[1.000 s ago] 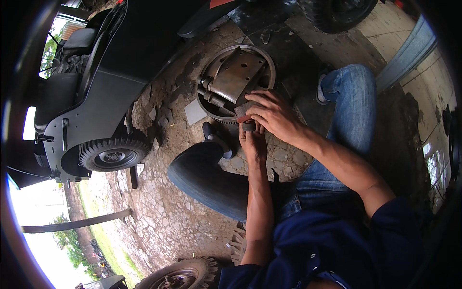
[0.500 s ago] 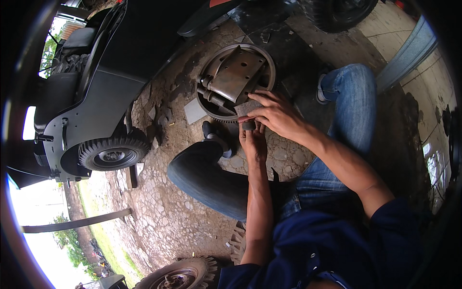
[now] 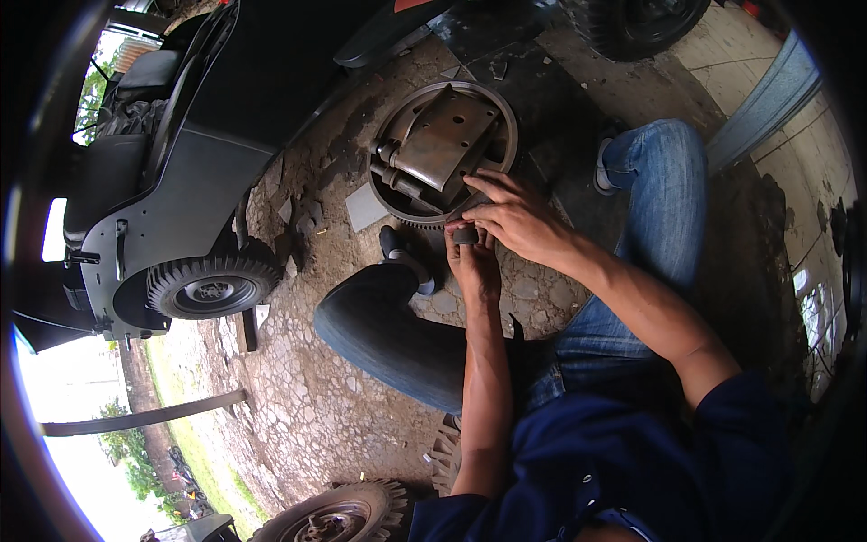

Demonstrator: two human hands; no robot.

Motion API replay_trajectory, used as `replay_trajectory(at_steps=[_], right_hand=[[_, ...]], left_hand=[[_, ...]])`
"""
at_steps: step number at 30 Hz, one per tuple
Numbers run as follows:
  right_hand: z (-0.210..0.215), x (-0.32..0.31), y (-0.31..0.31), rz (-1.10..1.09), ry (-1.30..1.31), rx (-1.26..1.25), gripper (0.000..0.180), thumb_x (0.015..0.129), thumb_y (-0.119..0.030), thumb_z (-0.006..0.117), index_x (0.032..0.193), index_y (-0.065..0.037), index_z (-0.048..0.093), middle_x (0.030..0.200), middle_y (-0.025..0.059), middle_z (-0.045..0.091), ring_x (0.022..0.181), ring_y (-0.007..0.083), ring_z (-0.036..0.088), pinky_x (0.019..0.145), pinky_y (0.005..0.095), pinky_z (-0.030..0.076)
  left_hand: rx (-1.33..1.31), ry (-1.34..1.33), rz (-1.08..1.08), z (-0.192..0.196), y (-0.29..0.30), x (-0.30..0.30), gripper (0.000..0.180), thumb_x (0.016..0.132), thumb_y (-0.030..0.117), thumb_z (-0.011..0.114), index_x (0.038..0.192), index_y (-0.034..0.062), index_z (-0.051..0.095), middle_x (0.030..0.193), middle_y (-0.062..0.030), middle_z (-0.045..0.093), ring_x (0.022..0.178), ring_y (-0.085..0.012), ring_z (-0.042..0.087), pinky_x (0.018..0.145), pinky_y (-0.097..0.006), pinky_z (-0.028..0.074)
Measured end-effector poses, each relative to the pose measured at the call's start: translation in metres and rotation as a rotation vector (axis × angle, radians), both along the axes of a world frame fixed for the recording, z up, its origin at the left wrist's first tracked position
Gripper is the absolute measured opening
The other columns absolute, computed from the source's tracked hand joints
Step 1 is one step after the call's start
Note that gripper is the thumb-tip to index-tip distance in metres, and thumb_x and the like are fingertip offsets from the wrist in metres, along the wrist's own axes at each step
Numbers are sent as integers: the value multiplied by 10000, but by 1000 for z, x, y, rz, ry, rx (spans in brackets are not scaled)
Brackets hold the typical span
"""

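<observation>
My left hand (image 3: pixel 474 269) is closed around a short, dark cylindrical metal piece (image 3: pixel 466 237), its round end toward me. Just above, my right hand (image 3: pixel 526 217) pinches a grey-brown sheet (image 3: pixel 467 204) that looks like sandpaper, now seen at a slant and mostly covered by the fingers. Its fingertips meet the left fingertips at the piece. Beyond both hands lies a toothed metal ring (image 3: pixel 512 122), a flywheel by its look. Resting on it is a bracket-like metal plate (image 3: pixel 442 135) with holes and a hinge-like rod along its near side.
A dark vehicle body (image 3: pixel 226 117) with a tyre (image 3: pixel 214 282) stands at left. Another tyre (image 3: pixel 646 23) is at the far side, and a wheel (image 3: pixel 330 519) lies at the near edge. A flat pale tile piece (image 3: pixel 365 208) sits beside the metal ring on broken paving.
My right hand has shifted slightly toward the left hand. The sheet has tilted, so much less of its face shows. My left hand still holds the cylindrical piece in nearly the same place.
</observation>
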State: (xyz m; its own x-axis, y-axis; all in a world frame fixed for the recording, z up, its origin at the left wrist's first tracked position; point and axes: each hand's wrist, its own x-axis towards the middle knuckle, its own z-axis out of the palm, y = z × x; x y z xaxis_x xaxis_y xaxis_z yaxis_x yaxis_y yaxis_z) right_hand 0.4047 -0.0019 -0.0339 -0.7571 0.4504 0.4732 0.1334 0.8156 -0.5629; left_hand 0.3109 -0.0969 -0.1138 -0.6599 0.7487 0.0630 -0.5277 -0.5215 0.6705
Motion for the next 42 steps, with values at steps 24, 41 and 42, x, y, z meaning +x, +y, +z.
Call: replay_trajectory(at_steps=[24,41,42], right_hand=[[-4,-2,-4,-29,-23,-55,129,884,-124,618,974,-49,672,1366,127,503,1330,310,393,1084,417,349],[4,0,-7,-108,1,76,173,834,-116,671,999,-71,651,1390,110,476,1372,328,324,1110,439,309],[4,-1,-7,-116,0,85,180,833,-118,672,1006,-74,650,1373,106,491,1352,318,353,1098,438,319]], left_hand=[[15,32,0,-3,1,-2,294,938,205,617,1172,73,497,1168,-92,564,1107,-234,558,970,-380,469],[-8,12,33,1,0,-1,349,952,189,586,1252,66,457,1201,-97,553,1119,-228,564,958,-377,478],[-24,28,45,2,1,0,336,954,184,581,1245,65,462,1194,-96,555,1112,-227,567,956,-374,479]])
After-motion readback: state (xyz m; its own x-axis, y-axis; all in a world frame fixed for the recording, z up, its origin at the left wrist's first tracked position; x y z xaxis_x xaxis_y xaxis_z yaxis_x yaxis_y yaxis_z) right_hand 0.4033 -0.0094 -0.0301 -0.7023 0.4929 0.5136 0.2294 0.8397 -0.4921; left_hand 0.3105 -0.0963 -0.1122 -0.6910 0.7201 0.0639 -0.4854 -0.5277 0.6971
